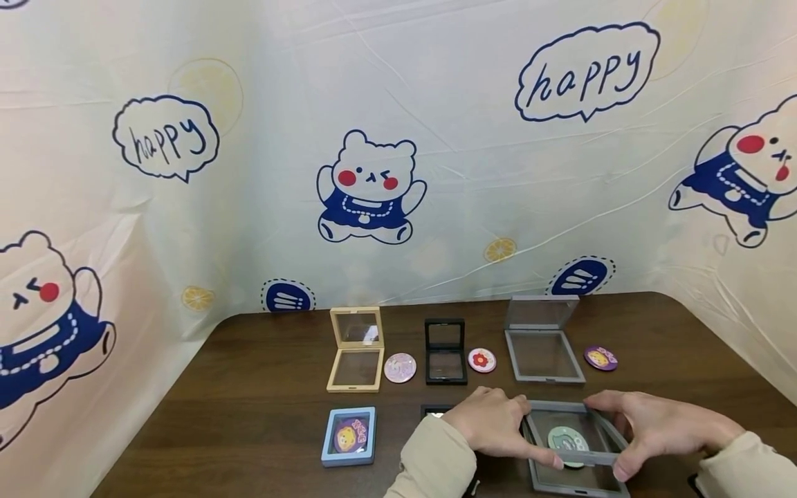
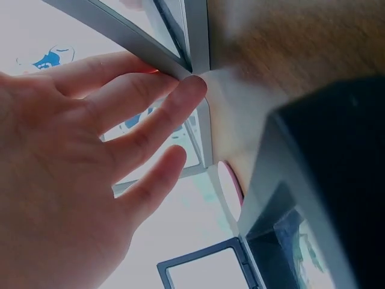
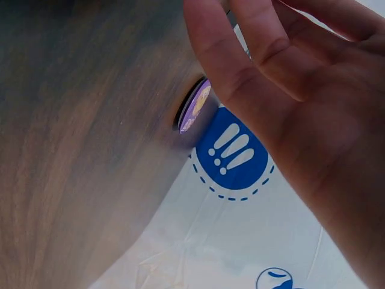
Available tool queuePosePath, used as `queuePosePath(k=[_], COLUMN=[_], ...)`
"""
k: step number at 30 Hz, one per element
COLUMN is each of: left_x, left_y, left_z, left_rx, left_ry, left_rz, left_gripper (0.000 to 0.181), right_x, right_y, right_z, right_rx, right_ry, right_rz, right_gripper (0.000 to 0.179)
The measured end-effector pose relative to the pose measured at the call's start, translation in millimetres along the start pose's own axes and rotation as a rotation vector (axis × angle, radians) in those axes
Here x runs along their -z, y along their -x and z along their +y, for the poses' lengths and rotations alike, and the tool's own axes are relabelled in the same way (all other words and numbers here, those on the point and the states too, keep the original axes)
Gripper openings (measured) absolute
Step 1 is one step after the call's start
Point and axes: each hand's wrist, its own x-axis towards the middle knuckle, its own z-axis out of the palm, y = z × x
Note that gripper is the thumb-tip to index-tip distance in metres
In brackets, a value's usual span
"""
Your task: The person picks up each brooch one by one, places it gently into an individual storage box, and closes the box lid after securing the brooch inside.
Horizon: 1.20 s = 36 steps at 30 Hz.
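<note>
A grey display frame (image 1: 582, 491) lies at the front right in the head view, its clear lid (image 1: 588, 458) tilted partway down over the base. Inside sits a round green badge (image 1: 563, 437), partly behind the lid's front edge. My left hand (image 1: 495, 423) holds the lid's left side, thumb at the front edge and fingers toward the back. At the right side, my right hand (image 1: 669, 423) grips the lid with its thumb at the front corner. The left wrist view shows fingers (image 2: 189, 93) against the grey frame's corner; in the right wrist view, the fingertips are out of frame.
A blue frame (image 1: 326, 439) holding a purple badge stands left. Behind are an open beige frame (image 1: 334, 351), a small open black frame (image 1: 428, 353), another open grey frame (image 1: 512, 353) and several loose badges (image 1: 600, 357). Another black frame (image 1: 429, 409) is mostly hidden behind my left arm.
</note>
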Motion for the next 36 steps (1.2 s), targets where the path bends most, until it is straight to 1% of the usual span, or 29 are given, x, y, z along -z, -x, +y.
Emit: queuePosePath(k=[4, 8, 13, 20, 23, 26, 31, 33, 36], left_x=[-0.5, -2.0, -5.0, -6.4, -5.3, -3.9, -4.6, -5.1, -5.9], left_y=[0.5, 1.7, 3.1, 3.7, 4.4, 5.8, 6.3, 5.7, 4.5], left_z=[3.0, 5.8, 6.9, 7.6, 5.7, 4.3, 5.9, 7.1, 9.2], left_rx=[-0.004, -0.011, -0.014, -0.014, -0.011, -0.012, -0.032, -0.037, -0.042], left_ry=[-0.072, -0.132, -0.167, -0.174, -0.185, -0.19, -0.205, -0.209, -0.209], left_rz=[0.013, 0.036, 0.047, 0.053, 0.062, 0.075, 0.096, 0.092, 0.067], left_gripper=[0.075, 0.074, 0.073, 0.073, 0.075, 0.077, 0.074, 0.074, 0.076], right_x=[-1, -4, -9, -11, -11, -11, -13, -13, -15], right_y=[-2.1, -2.6, -2.6, -2.1, -4.6, -6.5, -4.6, -2.8, 0.1], right_z=[0, 1, 3, 6, 5, 2, 0, 0, 2], right_rx=[-0.013, -0.026, -0.016, 0.03, 0.046, 0.048, 0.038, 0.039, 0.035], right_ry=[0.134, 0.21, 0.215, 0.236, 0.266, 0.291, 0.277, 0.267, 0.247], right_rz=[0.041, 0.07, 0.079, 0.087, 0.102, 0.121, 0.128, 0.125, 0.12], right_gripper=[0.084, 0.088, 0.086, 0.085, 0.087, 0.089, 0.09, 0.089, 0.09])
